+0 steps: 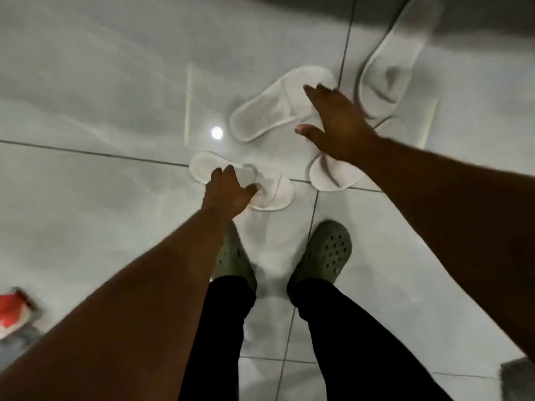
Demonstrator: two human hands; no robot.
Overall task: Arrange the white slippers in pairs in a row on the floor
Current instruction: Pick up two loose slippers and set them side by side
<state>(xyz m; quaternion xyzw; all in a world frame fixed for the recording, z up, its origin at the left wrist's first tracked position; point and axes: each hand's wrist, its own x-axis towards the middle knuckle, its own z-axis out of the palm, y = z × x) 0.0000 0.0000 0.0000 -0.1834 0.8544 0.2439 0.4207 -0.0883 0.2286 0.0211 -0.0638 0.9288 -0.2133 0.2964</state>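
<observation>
The left hand (228, 192) rested half-curled on a white slipper (202, 167) at 9 o'clock. The right hand (337, 123), fingers spread wide, hovered over scattered slippers (260, 117) on the tiled floor (101, 96), holding nothing.

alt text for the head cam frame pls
Looking down, the left hand reaches onto one white slipper while the open right hand hovers over three more scattered slippers on the grey tiled floor. Green clogs stand below.

Glossy tiled floor (115, 198) — matt white cloth slippers (269, 111), perforated rubbery clogs (327, 253).
</observation>
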